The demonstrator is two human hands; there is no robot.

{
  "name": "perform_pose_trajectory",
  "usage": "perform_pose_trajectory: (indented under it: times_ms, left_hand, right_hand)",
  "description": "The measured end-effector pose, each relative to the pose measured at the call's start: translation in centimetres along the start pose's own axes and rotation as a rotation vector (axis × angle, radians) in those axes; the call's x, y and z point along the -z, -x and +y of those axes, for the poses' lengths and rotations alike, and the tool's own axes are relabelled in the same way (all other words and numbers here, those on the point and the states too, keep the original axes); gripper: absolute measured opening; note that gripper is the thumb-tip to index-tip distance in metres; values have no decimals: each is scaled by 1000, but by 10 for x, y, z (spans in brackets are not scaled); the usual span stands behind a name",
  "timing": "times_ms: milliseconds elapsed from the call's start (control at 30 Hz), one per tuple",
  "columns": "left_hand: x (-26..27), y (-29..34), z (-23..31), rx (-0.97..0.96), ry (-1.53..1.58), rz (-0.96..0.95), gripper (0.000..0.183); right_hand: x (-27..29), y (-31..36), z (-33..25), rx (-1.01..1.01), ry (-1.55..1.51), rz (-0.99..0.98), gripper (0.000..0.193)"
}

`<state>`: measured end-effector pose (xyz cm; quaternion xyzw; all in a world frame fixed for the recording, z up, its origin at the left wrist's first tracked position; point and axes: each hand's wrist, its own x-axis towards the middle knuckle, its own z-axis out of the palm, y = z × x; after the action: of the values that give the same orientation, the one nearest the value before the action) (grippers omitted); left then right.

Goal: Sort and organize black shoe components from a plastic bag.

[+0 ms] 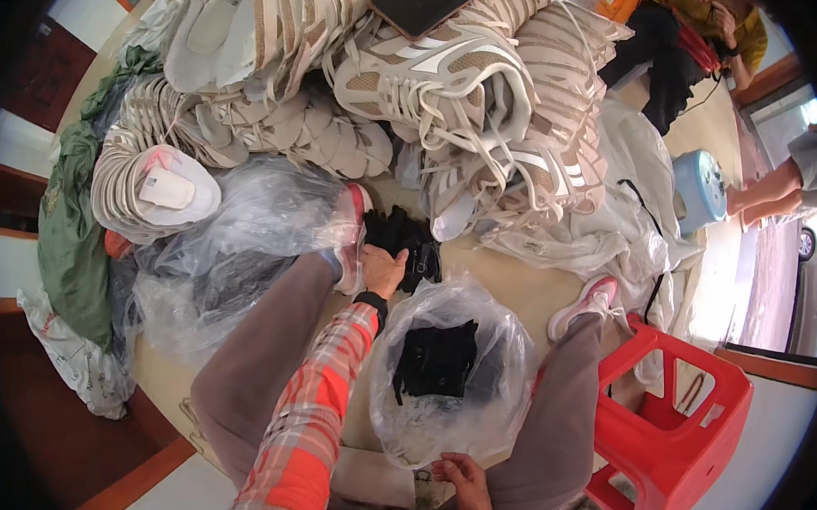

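My left hand (384, 271), in a plaid sleeve with a black band at the wrist, is at the near edge of a pile of black fabric pieces (420, 256). Its fingers close around part of the pile, and their tips are partly hidden. Between my legs stands a clear plastic bag (503, 389), its mouth spread wide. Black folded fabric (435, 358) lies inside the bag. Beside the bag's near rim is my right hand (461, 479), with loosely bent fingers apart and nothing visible in them.
Stacked beige shoes (436, 81) fill the far side, with a phone (426, 5) on top. Crumpled clear plastic (254, 210) lies left, near green cloth (77, 228). A red stool (667, 426) stands right. Beyond are white sheeting (615, 192), a blue stool (701, 189) and other people.
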<state>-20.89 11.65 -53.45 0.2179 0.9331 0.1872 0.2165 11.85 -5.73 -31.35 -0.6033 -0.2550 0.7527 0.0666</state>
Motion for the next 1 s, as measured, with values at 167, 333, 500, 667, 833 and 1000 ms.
perform_pose_trajectory:
  times_ms: [167,333,500,667,833,1000]
  left_hand:
    - [3,14,17,-87,-332,176,70]
    - [10,10,-5,-119,-379,192,69]
    - [43,5,-27,-567,-197,418,55]
    - [139,80,55,-637,538,157,13]
    - [103,175,36,-437,458,-1018,12]
    - [24,209,-41,-663,-329,-996,23]
  right_hand:
    - [4,1,4,-25,-3,38,27]
    - [4,4,8,12,-6,21,27]
    - [11,-3,24,72,18,-31,25]
    - [15,-22,9,195,187,-107,29]
    - [11,-82,-2,636,826,-70,46]
    - [43,-139,23,715,983,212,63]
